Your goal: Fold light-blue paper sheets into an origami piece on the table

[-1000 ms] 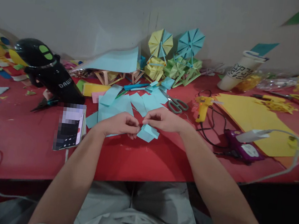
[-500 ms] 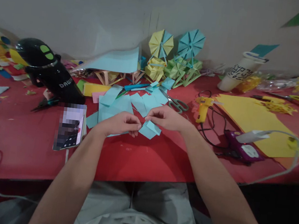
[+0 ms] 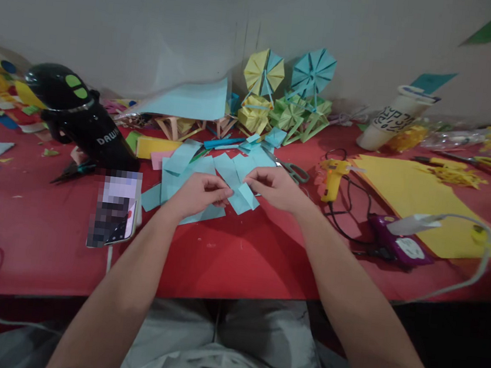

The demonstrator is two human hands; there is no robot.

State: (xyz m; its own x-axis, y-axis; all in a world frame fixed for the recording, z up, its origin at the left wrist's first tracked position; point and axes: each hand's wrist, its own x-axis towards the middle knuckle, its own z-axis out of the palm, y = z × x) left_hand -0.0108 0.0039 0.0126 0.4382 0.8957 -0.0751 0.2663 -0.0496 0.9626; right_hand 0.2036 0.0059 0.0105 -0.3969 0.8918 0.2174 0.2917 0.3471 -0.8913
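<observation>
Between my fingertips is a small folded piece of light-blue paper. My left hand pinches its left edge, and my right hand pinches its upper right edge. Under and behind it lie loose light-blue paper sheets, some cut into small squares. Scissors with grey-green handles rest just beyond my right hand, partly covered by it. A blue pen-like tool lies across the back of the sheets.
A phone and a black tumbler are on the left. At right are a yellow glue gun, a purple power strip with cords, yellow paper and a white cup. Folded paper models stand along the wall.
Both hands and the folded paper have shifted slightly up and away from the table's front edge. The paper has turned a little, and its fold looks flatter.
</observation>
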